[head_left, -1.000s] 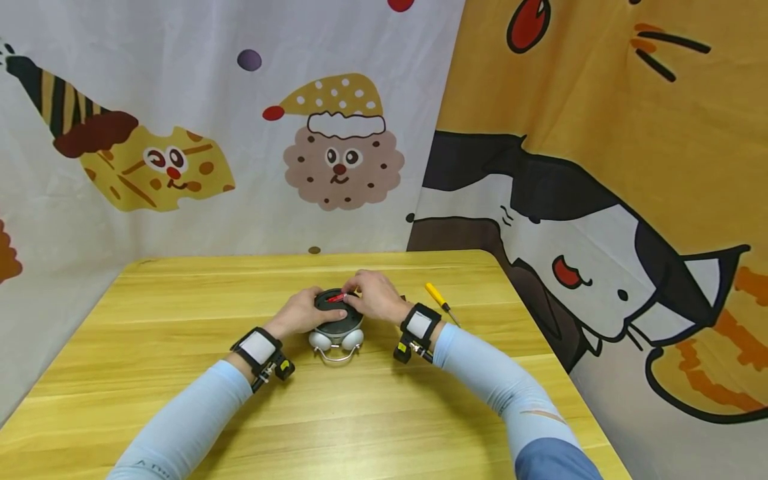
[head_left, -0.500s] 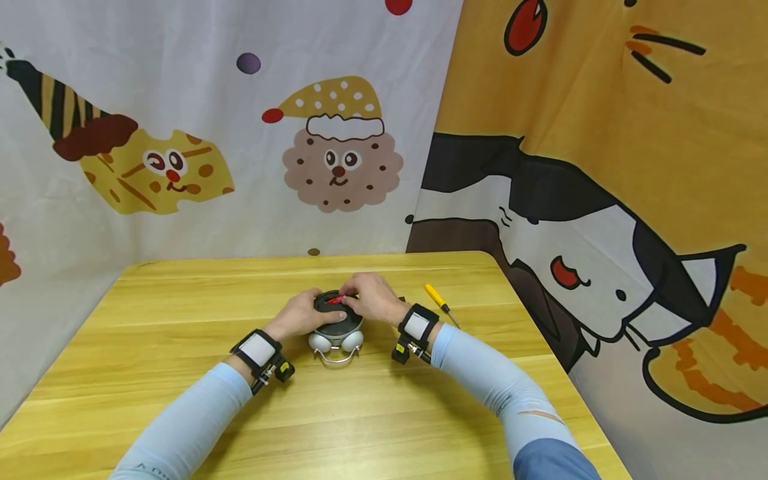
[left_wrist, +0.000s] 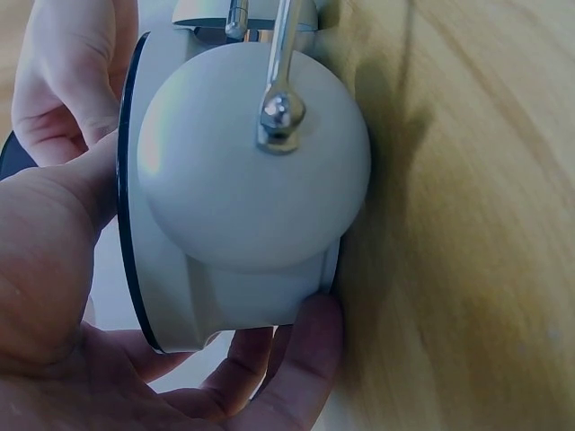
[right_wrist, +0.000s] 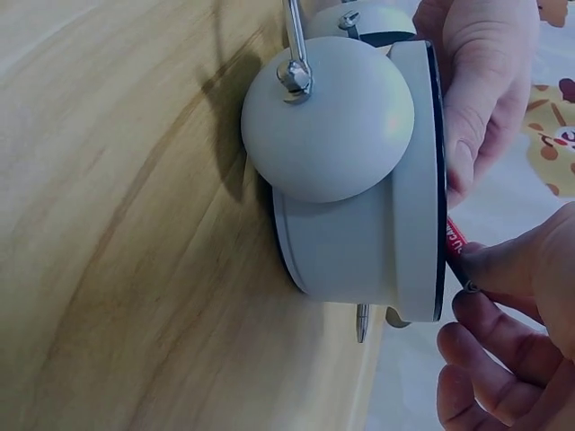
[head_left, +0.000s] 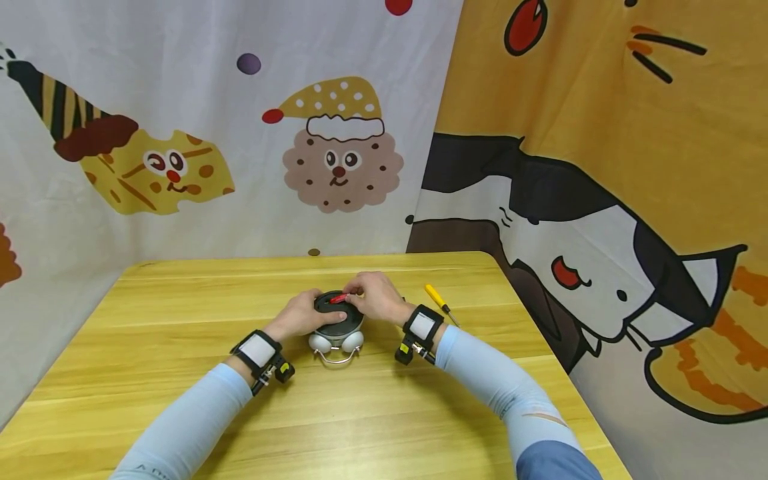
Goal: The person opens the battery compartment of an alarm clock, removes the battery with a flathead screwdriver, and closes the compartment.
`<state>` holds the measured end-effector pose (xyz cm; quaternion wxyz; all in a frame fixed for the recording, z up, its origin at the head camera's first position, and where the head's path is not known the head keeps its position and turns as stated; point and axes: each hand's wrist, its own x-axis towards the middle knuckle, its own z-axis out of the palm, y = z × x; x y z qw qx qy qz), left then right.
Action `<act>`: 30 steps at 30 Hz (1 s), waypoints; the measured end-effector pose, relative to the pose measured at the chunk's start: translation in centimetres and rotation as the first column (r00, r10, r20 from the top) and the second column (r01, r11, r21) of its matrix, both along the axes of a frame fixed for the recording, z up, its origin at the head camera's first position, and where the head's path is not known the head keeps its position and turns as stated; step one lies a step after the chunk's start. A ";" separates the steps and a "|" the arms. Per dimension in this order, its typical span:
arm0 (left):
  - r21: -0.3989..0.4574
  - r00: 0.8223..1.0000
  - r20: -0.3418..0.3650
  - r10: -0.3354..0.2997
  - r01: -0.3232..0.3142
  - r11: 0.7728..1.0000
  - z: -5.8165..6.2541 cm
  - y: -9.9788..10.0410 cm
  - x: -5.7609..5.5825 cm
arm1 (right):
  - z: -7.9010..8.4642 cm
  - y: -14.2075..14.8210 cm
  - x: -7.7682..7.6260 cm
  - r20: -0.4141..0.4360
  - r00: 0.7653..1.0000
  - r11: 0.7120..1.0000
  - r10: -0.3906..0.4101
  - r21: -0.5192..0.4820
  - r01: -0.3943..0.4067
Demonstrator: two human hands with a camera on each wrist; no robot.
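Note:
A white twin-bell alarm clock (head_left: 341,325) lies face down on the table, its round black back up and its bells toward me. My left hand (head_left: 298,313) grips it from the left, thumb on the back and fingers curled round the side, as the left wrist view shows. With thumb and fingertip, my right hand (head_left: 377,298) pinches the dark end of a red-and-black battery (right_wrist: 456,242). In the head view the battery slants over a recess in the back. Two white bells (left_wrist: 252,157) and a metal handle (head_left: 337,361) stick out in front.
A yellow-handled screwdriver (head_left: 439,297) lies on the wooden table (head_left: 336,420) to the right of my right hand. Part of a small dark object (head_left: 404,299) shows just behind the right wrist. A patterned cloth (head_left: 198,40) hangs behind the table.
My right hand and the battery have shifted slightly to the right over the past half second. The left hand keeps its hold and the clock stays in place.

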<state>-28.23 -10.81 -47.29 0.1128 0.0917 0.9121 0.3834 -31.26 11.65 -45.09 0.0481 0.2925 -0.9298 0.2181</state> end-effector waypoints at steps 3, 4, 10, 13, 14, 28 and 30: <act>0.003 1.000 -0.002 0.003 -0.003 1.000 -0.1 0.0 0.0 | 0.1 0.2 0.1 0.007 1.000 1.000 -0.012 -0.026 0.012; 0.004 1.000 -0.004 0.003 -0.003 1.000 -0.1 0.0 0.0 | 0.2 0.3 0.2 0.007 1.000 0.999 -0.016 -0.036 0.016; 0.009 1.000 -0.003 0.004 -0.004 1.000 0.0 0.0 0.2 | 0.4 1.0 0.1 -0.019 0.999 0.996 -0.032 -0.087 0.031; 0.004 1.000 -0.007 0.006 -0.006 1.000 0.1 0.1 0.2 | 0.5 1.3 0.1 -0.009 0.999 0.993 -0.041 -0.111 0.040; 0.003 1.000 -0.005 0.009 -0.009 1.000 0.1 0.1 0.2 | 0.6 1.4 0.1 -0.008 0.999 0.992 -0.042 -0.118 0.041; -0.012 1.000 0.002 0.003 -0.003 1.000 0.1 0.0 0.2 | 0.9 3.0 -0.3 0.049 0.995 0.981 -0.092 -0.167 0.099; -0.017 1.000 0.002 0.002 -0.002 1.000 0.1 0.0 0.2 | 0.9 3.2 -0.4 0.059 0.993 0.979 -0.101 -0.174 0.110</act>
